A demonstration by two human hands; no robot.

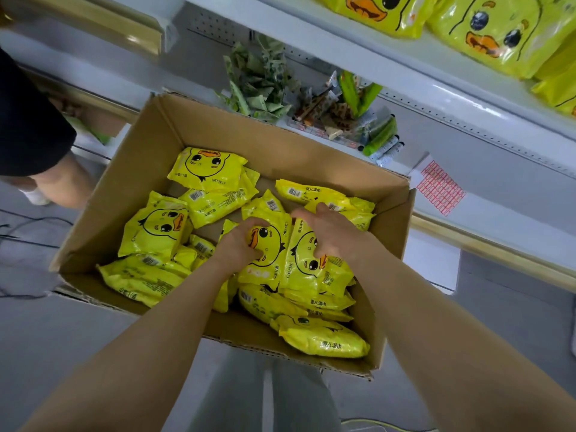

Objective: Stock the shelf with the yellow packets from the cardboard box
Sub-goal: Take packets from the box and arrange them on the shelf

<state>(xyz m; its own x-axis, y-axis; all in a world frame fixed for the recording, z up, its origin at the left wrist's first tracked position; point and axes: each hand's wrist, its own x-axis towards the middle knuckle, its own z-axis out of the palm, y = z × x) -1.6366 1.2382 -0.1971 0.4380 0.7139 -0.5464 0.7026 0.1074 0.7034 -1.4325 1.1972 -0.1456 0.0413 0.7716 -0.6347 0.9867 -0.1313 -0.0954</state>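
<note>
Yellow packets (265, 251) are lying loose in the cardboard box (218, 126), directly under both hands; the two duck-faced ones under the hands are sitting side by side, printed faces up, long axes running roughly from the person's body toward the shelf. The left hand (240, 244) is curling fingers and thumb round the near-left packet, gripping it across its width. The right hand (330, 232) is lying over the neighbouring duck packet (307, 260) with fingers bent and spread; it looks to be closing on that packet, though whether it has a firm hold I cannot tell. Each hand is nearest its own packet, so no crossing over seems needed. The packets are glossy soft plastic pillows, slightly puffed, crimped at the ends, some turned barcode-side up; they should give under the fingers and may slip against one another. More are lying left of the left hand and nearer the body, in a heaped jumble. The box is plain brown corrugated card, flaps open, standing on the pale floor. Beyond the hands, up and to the right, the white metal shelf (436, 57) is already carrying larger duck packs (498, 35); the lift will likely go that way. Below it, green and brown small goods (311, 101) are sitting on a lower tier. Far left, another person's leg (62, 179) is standing by the box.
</note>
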